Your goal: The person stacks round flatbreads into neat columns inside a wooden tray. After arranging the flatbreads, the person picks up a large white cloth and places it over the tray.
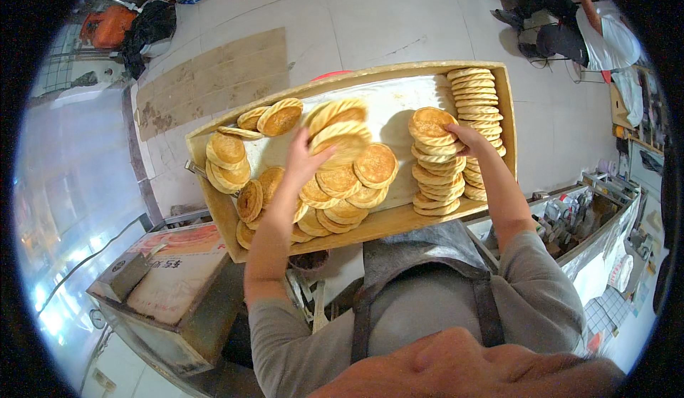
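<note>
Before me stands a shallow wooden tray point(374, 231) with a pale lining, holding round golden flatbreads with crimped rims. My left hand point(310, 155) grips a few flatbreads point(342, 136), blurred by motion, above the tray's middle. Under and around them lies a loose heap of flatbreads point(347, 211), with more at the tray's left end. My right hand point(466, 140) holds the edge of the top flatbread point(432, 125) on a stack of several. Along the tray's right wall runs a tightly packed row of flatbreads point(475, 90).
A metal box point(176, 291) with a printed top stands at lower left. An open bin of bottles and packages point(577, 221) is at right. Cardboard point(214, 80) lies on the tiled floor beyond the tray. Another person point(604, 34) sits at upper right.
</note>
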A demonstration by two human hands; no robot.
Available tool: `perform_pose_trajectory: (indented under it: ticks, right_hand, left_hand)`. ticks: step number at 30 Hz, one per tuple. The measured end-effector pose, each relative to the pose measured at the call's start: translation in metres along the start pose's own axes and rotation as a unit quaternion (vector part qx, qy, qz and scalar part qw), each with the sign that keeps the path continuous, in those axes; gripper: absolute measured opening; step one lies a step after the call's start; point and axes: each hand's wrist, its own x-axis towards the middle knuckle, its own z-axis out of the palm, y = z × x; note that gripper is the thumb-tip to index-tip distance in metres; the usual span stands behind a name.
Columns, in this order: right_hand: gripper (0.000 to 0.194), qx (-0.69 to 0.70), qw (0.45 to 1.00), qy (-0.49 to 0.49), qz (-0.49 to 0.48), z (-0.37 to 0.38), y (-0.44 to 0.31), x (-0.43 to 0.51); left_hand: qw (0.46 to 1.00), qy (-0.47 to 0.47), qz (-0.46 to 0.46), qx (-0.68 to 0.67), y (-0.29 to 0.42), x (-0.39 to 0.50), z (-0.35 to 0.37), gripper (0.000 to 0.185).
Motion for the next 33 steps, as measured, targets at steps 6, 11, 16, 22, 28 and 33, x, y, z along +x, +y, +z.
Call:
perform_pose_trajectory:
  ticks: [6, 11, 16, 22, 28, 33]
  right_hand:
    - [0.052, -0.036, 0.999, -0.006, -0.021, 0.007, 0.0, -0.015]
    - [0.066, 0.073, 0.993, 0.024, -0.09, 0.0, 0.014, -0.036]
    - [0.068, -0.273, 0.815, 0.289, -0.421, 0.001, 0.034, -0.048]
    - [0.073, -0.401, 0.648, 0.314, -0.567, 0.009, 0.006, 0.0]
    - [0.08, -0.401, 0.645, 0.236, -0.606, -0.01, -0.022, 0.031]
    - [0.064, -0.337, 0.662, 0.239, -0.626, -0.018, -0.029, 0.033]
  left_hand:
    - [0.884, -0.195, -0.145, -0.4, 0.078, 0.07, 0.15, 0.067]
    - [0.859, -0.224, -0.244, -0.39, 0.078, 0.139, 0.222, 0.066]
    - [0.924, -0.208, -0.221, -0.231, 0.078, 0.153, 0.245, 0.078]
    - [0.918, -0.14, -0.059, -0.367, 0.028, 0.106, 0.25, 0.092]
    - [0.926, -0.113, -0.06, -0.355, 0.031, 0.041, 0.29, 0.086]
    - [0.886, -0.087, -0.048, -0.453, 0.039, 0.041, 0.274, 0.084]
